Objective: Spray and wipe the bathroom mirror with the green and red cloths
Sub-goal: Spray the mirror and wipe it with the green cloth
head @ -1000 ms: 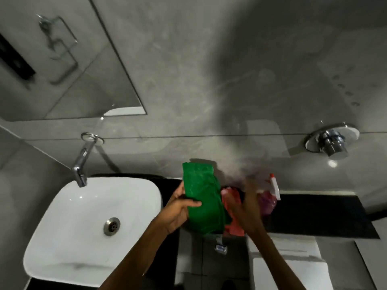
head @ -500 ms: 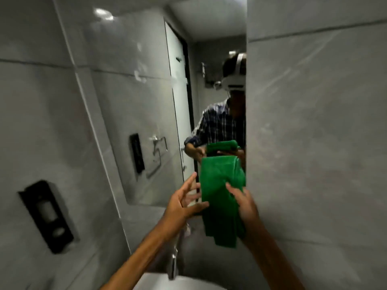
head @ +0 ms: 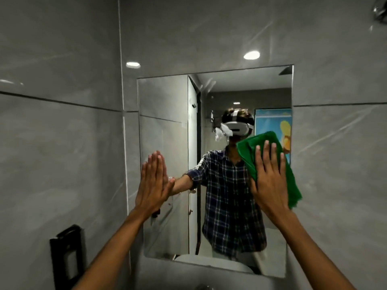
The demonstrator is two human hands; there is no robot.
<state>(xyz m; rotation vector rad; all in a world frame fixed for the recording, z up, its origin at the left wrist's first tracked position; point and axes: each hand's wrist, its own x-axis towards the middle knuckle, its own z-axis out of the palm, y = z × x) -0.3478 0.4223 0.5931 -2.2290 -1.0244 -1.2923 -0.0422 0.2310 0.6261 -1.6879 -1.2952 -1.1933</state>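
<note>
The rectangular bathroom mirror [head: 167,122] hangs on the grey tiled wall in front of me. My right hand [head: 270,181] lies flat on the green cloth [head: 251,151], pressing it against the right side of the glass, fingers spread upward. My left hand [head: 154,181] rests flat with fingers together on the mirror's left edge and holds nothing. A white smear [head: 219,135] sits on the glass near the centre. The red cloth and the spray bottle are out of view.
A black wall-mounted dispenser [head: 67,254] sits low on the left wall. The white basin rim [head: 209,277] shows under the mirror. A chrome fitting [head: 380,11] is at the top right corner. A person in a checked shirt is reflected.
The view has swung up from the counter to the mirror. My right hand took the green cloth and pressed it on the glass. My left hand let go and went flat on the mirror's left edge.
</note>
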